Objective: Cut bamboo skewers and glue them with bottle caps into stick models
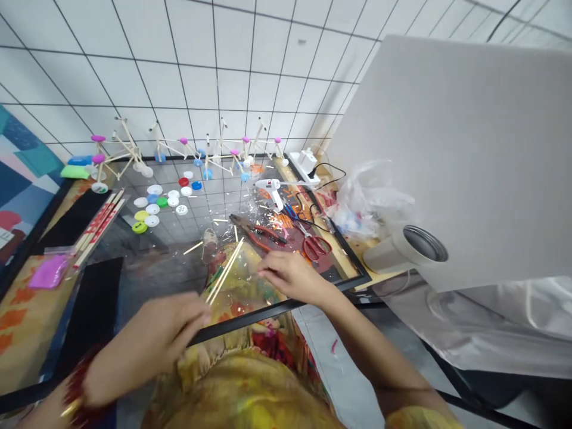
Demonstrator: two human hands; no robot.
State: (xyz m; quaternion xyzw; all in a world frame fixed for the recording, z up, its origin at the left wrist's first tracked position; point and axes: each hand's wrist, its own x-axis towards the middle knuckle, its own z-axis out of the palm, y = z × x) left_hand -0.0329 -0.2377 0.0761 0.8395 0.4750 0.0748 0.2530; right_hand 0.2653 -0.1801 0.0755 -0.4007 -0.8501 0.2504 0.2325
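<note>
Two thin wooden sticks (pixel 226 271) lie nearly parallel at the front of the glass-topped table (pixel 172 268). My left hand (pixel 156 330), blurred by motion, has its fingertips at their lower ends; I cannot tell whether it grips them. To the right of the sticks, my right hand (pixel 290 275) hovers with curled fingers pressed together, and whatever may be in them is hidden. Just beyond it lie red-handled pliers (pixel 257 231) and red-handled scissors (pixel 313 243). A white glue gun (pixel 271 190) rests farther back.
Stick frames with bottle-cap wheels (pixel 129 152) stand along the back. Loose bottle caps (pixel 153 208) cluster left of centre. Packaged sticks (pixel 98 229) and a purple packet (pixel 49 271) lie left. A power strip (pixel 304 167), plastic bag (pixel 369 196) and pale cylinder (pixel 388 255) sit right.
</note>
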